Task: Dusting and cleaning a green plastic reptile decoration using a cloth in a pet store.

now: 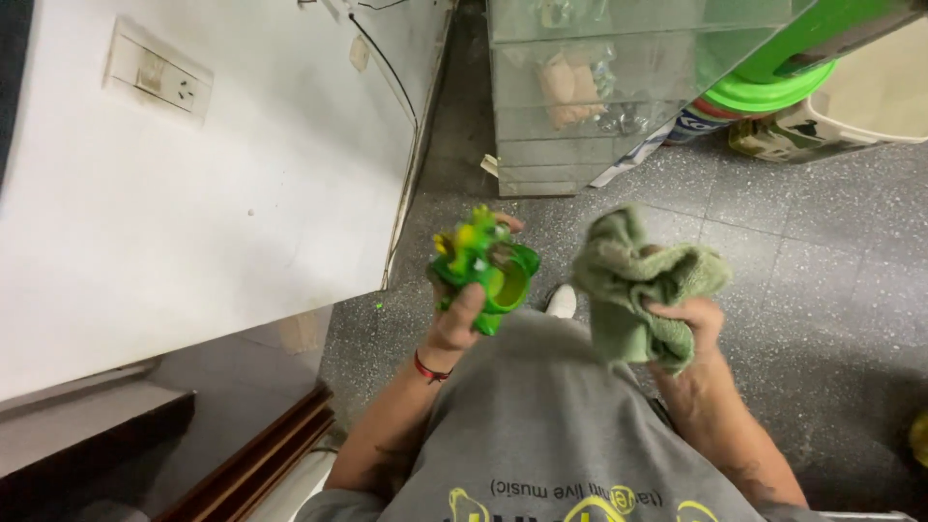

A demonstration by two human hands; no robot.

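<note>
My left hand (456,319) grips a small green toy-shaped cup (488,263) with yellow and green figures on its rim, its opening turned toward the right. My right hand (688,324) is closed on a crumpled green cloth (638,280), held just right of the cup without touching it. A red band circles my left wrist. Both hands are in front of my grey shirt, above a speckled grey floor.
A white wall (193,222) with a socket plate (159,79) fills the left. A glass display case (599,87) stands ahead on the floor. At the top right are a green lid (768,95), a beige bin (870,97) and a patterned shoe. A dark wooden edge (251,464) is at the lower left.
</note>
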